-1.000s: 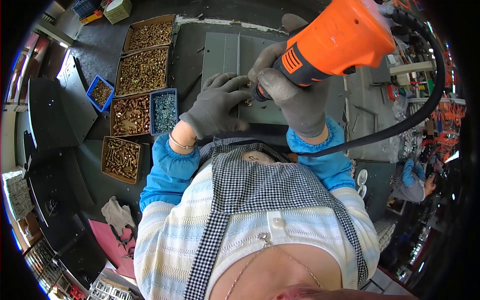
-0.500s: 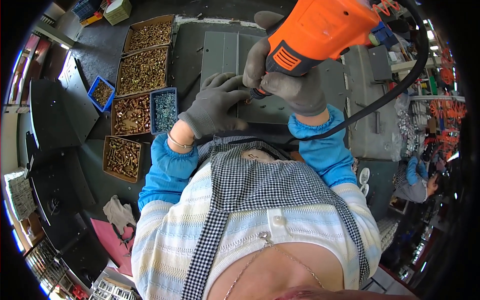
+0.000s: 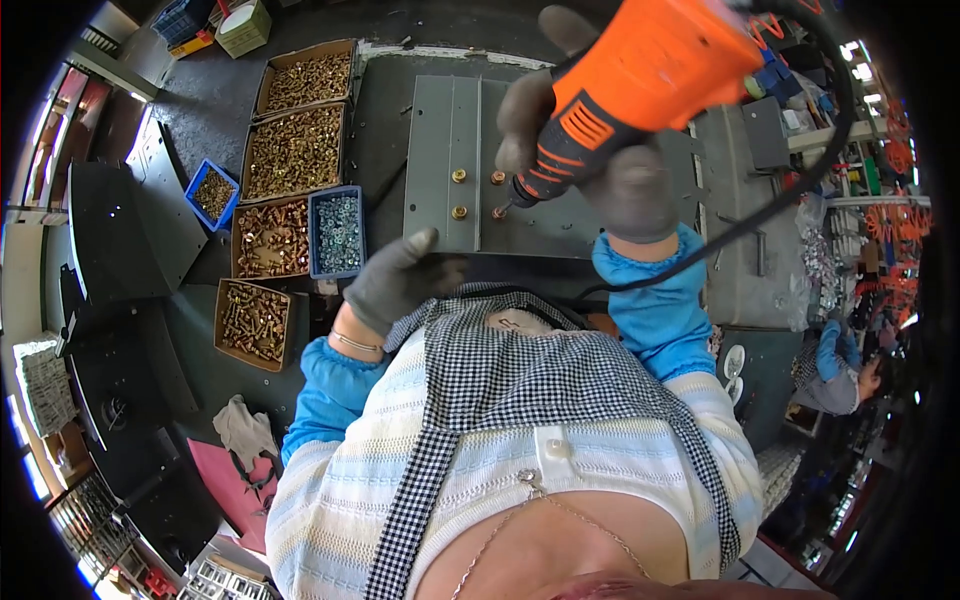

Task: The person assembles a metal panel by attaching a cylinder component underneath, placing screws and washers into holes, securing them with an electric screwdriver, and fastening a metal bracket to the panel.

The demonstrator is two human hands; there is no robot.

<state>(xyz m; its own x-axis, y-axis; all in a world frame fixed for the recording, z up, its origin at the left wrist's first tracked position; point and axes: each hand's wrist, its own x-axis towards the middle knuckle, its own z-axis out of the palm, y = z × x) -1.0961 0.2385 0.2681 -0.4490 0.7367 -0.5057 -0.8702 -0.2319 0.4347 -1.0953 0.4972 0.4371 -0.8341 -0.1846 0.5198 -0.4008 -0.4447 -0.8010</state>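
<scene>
My right hand (image 3: pixel 632 190), in a dark grey glove, grips an orange-and-black power screwdriver (image 3: pixel 650 75) with its fingers wrapped round the body. The tool slants down to the left, its bit at a brass-coloured bolt (image 3: pixel 498 213) on a flat grey metal plate (image 3: pixel 430 130). More brass-coloured bolts (image 3: pixel 459 176) stand on the plate close by. My left hand (image 3: pixel 390 285), also gloved and a little blurred, hovers off the plate's near left corner. Its thumb is apart from the fingers, and I see nothing in it.
Left of the plate stand cardboard boxes of bolts (image 3: pixel 292 150), a blue bin of small silvery nuts (image 3: pixel 337 232) and a smaller blue tray (image 3: pixel 212 195). A black cable (image 3: pixel 740 218) runs past my right forearm. Another person (image 3: pixel 835 375) is at the far right.
My left hand has drawn back from the bolt toward my body, left of the plate. The screwdriver has shifted slightly right and down, and the bolts it hid now show.
</scene>
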